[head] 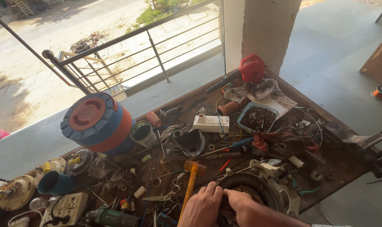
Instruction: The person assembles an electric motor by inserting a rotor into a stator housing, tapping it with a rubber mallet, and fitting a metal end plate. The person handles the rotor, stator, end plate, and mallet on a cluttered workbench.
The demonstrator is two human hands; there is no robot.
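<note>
Both hands, left hand (204, 207) and right hand (240, 201), clamp side by side on the round motor housing (258, 185) lying directly under them on the table (346, 164)

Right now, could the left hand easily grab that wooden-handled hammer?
Probably yes. The left hand rests on the round motor housing, and the hammer lies just beside it, on top of the clutter with nothing covering its handle.

Single head view, steeply down over cluttered workbench (325, 168).
</note>
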